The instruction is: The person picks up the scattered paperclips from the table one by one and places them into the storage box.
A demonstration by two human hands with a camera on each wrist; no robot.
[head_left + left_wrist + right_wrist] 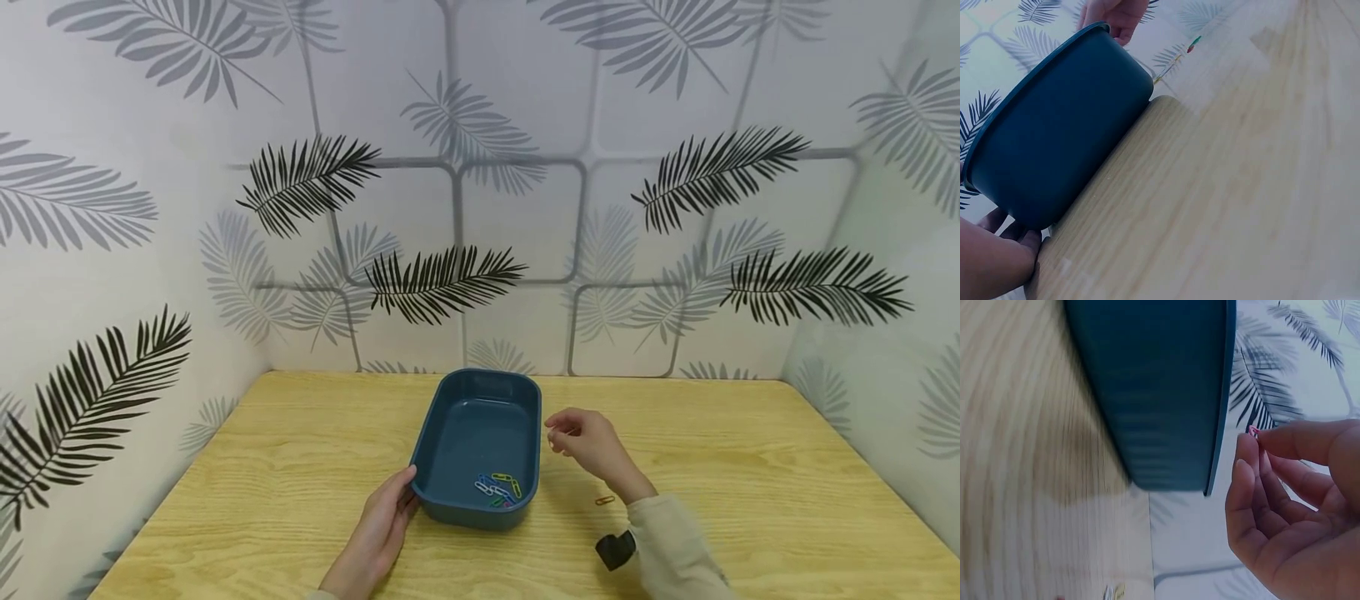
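Note:
A dark blue rectangular bin (480, 433) sits on the wooden table, with several coloured paper clips (497, 490) lying at its near end. My left hand (382, 521) grips the bin's near left corner, thumb at the rim and fingers against the outer wall. Just off the right rim is my right hand (588, 442). In the right wrist view, thumb and finger of that hand pinch a small pink paper clip (1253, 431), mostly hidden by the fingertips. On the table below the right wrist lies an orange paper clip (604, 501).
A black block-shaped object (615, 551) shows by the right sleeve (671, 542). Behind the wooden table (315, 433) rises a wall (517, 208) with a leaf pattern, and similar walls flank both sides.

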